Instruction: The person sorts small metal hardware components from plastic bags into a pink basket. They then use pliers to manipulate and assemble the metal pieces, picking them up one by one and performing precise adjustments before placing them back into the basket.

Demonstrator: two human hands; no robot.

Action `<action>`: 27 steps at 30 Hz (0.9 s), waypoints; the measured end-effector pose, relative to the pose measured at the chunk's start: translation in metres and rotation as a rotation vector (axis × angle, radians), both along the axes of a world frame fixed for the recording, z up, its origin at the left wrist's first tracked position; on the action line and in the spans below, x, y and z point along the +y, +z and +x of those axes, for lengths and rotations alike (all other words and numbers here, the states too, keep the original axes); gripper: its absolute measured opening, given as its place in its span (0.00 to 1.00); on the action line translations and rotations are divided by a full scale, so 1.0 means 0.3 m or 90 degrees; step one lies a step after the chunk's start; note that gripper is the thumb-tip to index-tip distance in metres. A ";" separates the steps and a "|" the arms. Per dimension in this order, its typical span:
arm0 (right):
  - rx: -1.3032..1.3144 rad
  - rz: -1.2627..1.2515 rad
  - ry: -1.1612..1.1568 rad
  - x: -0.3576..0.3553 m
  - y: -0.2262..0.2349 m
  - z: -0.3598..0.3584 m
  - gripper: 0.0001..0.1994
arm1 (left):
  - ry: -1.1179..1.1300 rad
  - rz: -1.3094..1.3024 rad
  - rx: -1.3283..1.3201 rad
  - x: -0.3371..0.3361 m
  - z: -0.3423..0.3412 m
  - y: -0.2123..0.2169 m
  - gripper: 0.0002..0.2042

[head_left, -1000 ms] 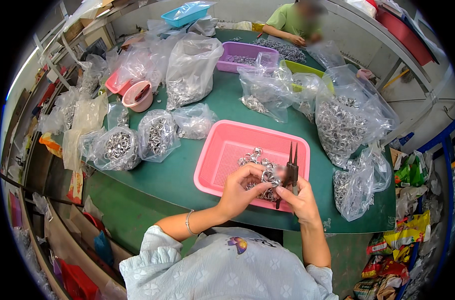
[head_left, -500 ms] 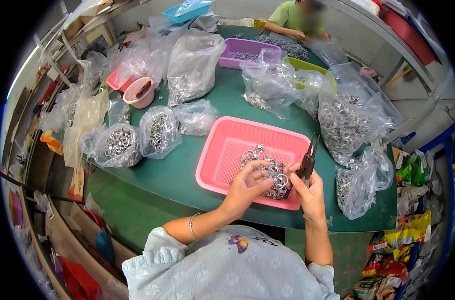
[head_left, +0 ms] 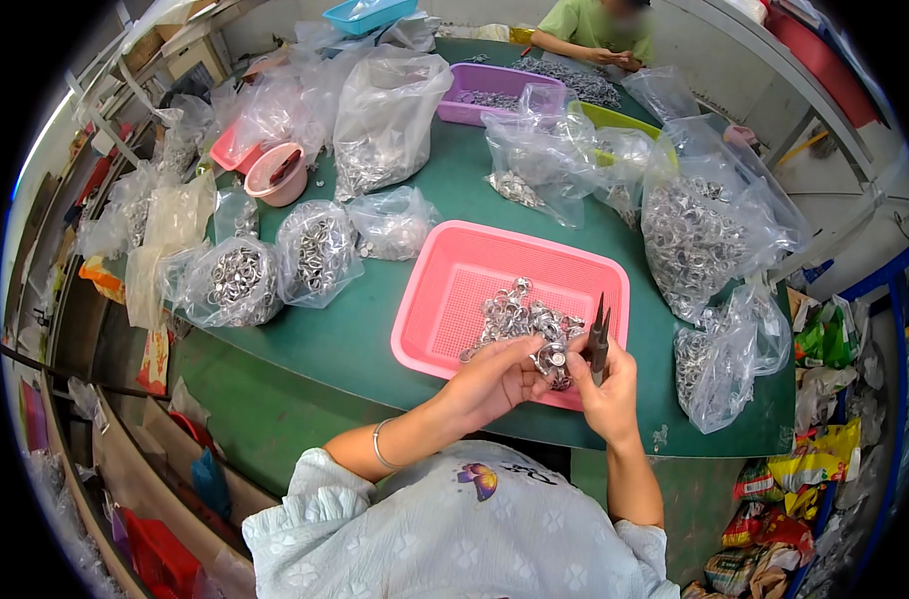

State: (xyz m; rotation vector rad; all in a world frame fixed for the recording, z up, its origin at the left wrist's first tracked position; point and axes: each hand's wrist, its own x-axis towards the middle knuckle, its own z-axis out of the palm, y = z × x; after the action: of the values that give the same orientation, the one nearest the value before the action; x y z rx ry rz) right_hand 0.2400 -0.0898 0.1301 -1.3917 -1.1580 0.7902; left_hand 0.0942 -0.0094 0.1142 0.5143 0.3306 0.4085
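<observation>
Hands first: the left hand [head_left: 494, 377] pinches a small metal ring [head_left: 552, 357] between its fingertips, while the right hand [head_left: 606, 387] is closed around dark pliers [head_left: 598, 337] whose tips stand upright. Both meet over the near rim of the pink tray [head_left: 444, 299], at its 5 o'clock corner. Beneath everything lies the green desk [head_left: 354, 329]. At 2 o'clock from the tray slumps a large clear bag of metal rings [head_left: 704, 230]; at 9 o'clock sit two smaller bags of rings [head_left: 275, 270]. A loose pile of rings [head_left: 519, 314] rests inside the tray, just beyond the hands. At 12 o'clock stands a purple tray [head_left: 494, 95].
</observation>
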 end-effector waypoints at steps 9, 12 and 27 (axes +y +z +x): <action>-0.288 0.227 -0.138 0.002 0.004 -0.031 0.05 | 0.089 0.035 0.042 -0.027 0.007 0.038 0.10; -0.268 0.213 -0.125 -0.007 0.013 -0.024 0.08 | 0.104 0.091 0.025 -0.035 0.006 0.033 0.10; -0.257 0.249 -0.079 0.011 0.018 -0.004 0.08 | 0.076 0.322 0.010 0.005 -0.002 -0.006 0.08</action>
State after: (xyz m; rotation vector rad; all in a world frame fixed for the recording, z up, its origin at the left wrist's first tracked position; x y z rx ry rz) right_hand 0.2387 -0.0865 0.1356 -1.3041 -1.4285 0.1758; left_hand 0.0935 -0.0079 0.1125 0.9946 0.2728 0.6088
